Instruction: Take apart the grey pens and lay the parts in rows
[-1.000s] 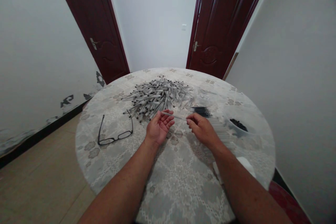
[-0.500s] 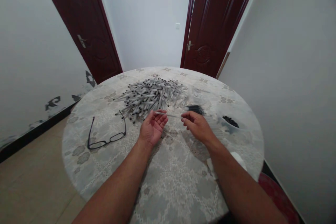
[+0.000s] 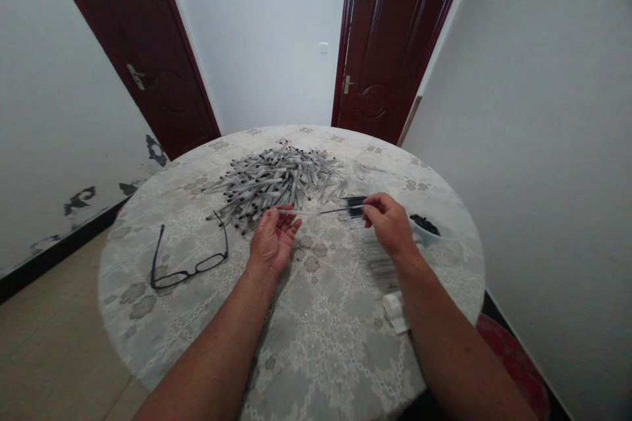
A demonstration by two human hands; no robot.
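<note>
While both hands work mid-table, left hand (image 3: 272, 241) fingers pinch a clear barrel (image 3: 301, 212); right hand (image 3: 390, 223) fingers clamp a refill (image 3: 340, 210). Round lace-covered table (image 3: 326, 342), white walls, two dark doors (image 3: 390, 39).

pen barrel (image 3: 303, 212): clear glossy plastic | refill (image 3: 340, 210): thin dark plastic | pile of pens (image 3: 276, 181), frame centre: grey plastic, smooth | tablecloth (image 3: 326, 316): matt lace-patterned cloth | doors (image 3: 390, 39): glossy dark wood
</note>
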